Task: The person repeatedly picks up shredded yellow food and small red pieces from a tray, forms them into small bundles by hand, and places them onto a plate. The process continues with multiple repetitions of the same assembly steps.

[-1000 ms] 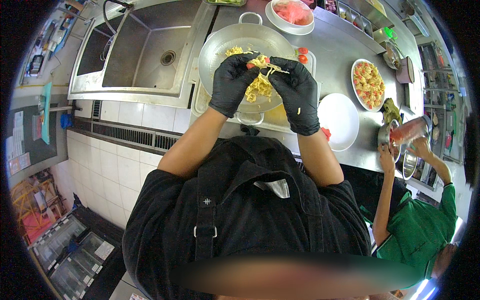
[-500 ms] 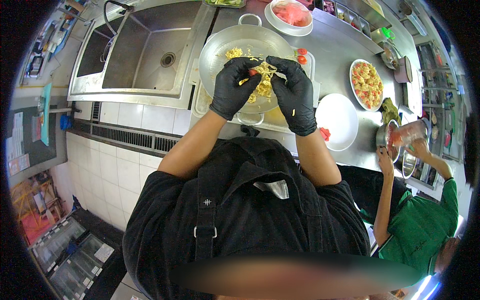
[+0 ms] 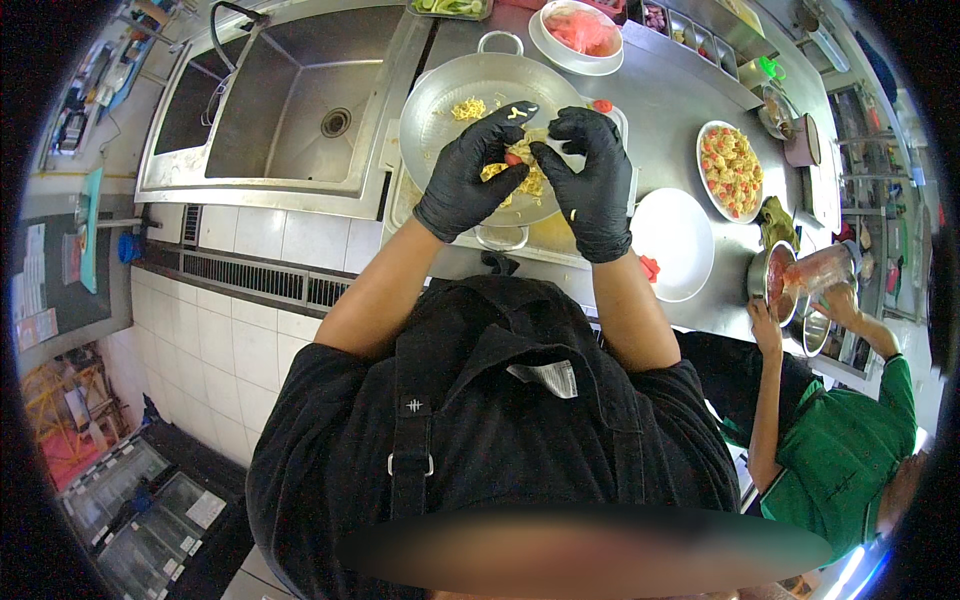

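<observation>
Over a wide metal pan (image 3: pixel 430 100), my two black-gloved hands work close together. My left hand (image 3: pixel 474 172) is closed around a small red piece (image 3: pixel 514 159) wrapped in yellow noodles, its index finger raised with a noodle bit stuck on it. The thumb of my right hand (image 3: pixel 592 180) touches this bundle, while its other fingers curl apart from the thumb. Loose noodles (image 3: pixel 468 108) lie in the pan, partly hidden by my hands. Another red piece (image 3: pixel 602 105) sits just right of the pan.
An oval plate (image 3: pixel 731 172) of noodle-wrapped pieces and a white bowl (image 3: pixel 673 245) stand to the right. Stacked white bowls (image 3: pixel 580 38) are at the back, a sink (image 3: pixel 310 90) at left. A co-worker in green (image 3: pixel 830 450) tips a clear container over a metal bowl (image 3: pixel 771 275).
My left index finger has lifted, and my right fingers have opened away from the thumb. Of two red pieces beside the pan, only one shows now. The co-worker's bowl has shifted slightly left.
</observation>
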The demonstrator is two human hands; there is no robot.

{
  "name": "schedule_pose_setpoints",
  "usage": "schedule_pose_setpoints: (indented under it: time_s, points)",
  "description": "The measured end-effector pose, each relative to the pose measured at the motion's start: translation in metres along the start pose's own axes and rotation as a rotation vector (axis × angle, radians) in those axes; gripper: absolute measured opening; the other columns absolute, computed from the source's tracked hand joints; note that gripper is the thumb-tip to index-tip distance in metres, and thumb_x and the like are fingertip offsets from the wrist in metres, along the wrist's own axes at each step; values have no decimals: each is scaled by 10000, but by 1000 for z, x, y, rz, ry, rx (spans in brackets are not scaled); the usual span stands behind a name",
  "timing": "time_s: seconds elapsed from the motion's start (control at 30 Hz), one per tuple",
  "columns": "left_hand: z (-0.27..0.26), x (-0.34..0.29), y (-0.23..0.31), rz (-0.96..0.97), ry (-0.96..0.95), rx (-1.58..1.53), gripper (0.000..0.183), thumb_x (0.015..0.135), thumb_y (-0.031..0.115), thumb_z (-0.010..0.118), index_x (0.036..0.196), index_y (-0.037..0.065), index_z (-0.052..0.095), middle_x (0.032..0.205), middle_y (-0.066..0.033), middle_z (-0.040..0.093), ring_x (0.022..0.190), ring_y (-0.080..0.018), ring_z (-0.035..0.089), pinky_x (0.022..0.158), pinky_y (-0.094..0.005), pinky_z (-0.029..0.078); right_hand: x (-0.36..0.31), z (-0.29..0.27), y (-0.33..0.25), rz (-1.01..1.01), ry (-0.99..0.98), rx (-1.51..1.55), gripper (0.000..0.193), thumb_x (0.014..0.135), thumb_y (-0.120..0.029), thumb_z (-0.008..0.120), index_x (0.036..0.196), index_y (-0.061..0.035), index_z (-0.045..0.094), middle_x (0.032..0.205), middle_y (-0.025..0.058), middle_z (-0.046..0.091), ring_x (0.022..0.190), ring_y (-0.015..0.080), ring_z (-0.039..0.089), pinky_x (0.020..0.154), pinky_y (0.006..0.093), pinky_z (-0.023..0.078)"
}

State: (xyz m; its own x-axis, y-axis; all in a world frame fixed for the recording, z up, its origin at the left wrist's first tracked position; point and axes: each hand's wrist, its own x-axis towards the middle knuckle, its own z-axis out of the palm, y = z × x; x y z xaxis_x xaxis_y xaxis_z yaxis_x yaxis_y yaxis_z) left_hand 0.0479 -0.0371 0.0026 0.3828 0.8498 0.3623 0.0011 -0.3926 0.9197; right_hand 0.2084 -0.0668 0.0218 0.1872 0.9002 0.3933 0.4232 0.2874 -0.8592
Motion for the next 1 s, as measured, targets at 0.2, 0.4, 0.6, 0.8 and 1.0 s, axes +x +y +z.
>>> schedule_pose_setpoints:
  time_s: [0.2, 0.4, 0.6, 0.8, 1.0]
  points:
    - [-8, 5, -1, 166, -66, 213, 433, 797, 15, 667, 1218, 71, 584, 1155, -124, 588, 1062, -221, 586, 887, -307, 500, 4, -6, 4, -169, -96, -131, 212, 739, -118, 736, 936, -70, 673, 991, 122, 614, 923, 296, 602, 810, 370, 486]
    - [-7, 4, -3, 91, 35, 170, 376, 827, 42, 657, 1193, 71, 579, 1164, -110, 592, 1117, -210, 551, 924, -316, 465, -5, -1, 14, -209, -114, -112, 299, 789, -99, 687, 1077, -61, 615, 1097, 166, 567, 1000, 293, 570, 860, 379, 478]
    - [-4, 4, -7, -161, 94, -57, 329, 862, 57, 641, 1181, 22, 570, 1128, -76, 629, 1030, -155, 589, 916, -294, 465, -18, 14, 12, 146, -100, 494, 387, 827, -60, 660, 1175, -66, 491, 1111, 117, 555, 1012, 202, 565, 877, 325, 474]
    - [2, 4, -10, -165, 163, -93, 326, 865, 57, 640, 1179, 9, 567, 1112, -86, 641, 1009, -155, 603, 904, -293, 470, -25, 21, 15, 197, -44, 245, 279, 829, -59, 669, 1074, -53, 536, 957, 75, 607, 834, 164, 615, 758, 288, 501]
    - [11, 0, -3, -166, 197, 53, 267, 871, 73, 640, 1125, 0, 607, 1058, -74, 652, 954, -141, 613, 840, -277, 486, -30, 23, 4, 95, 39, 94, 143, 826, -43, 653, 966, -36, 622, 882, 115, 639, 788, 185, 640, 712, 304, 509]
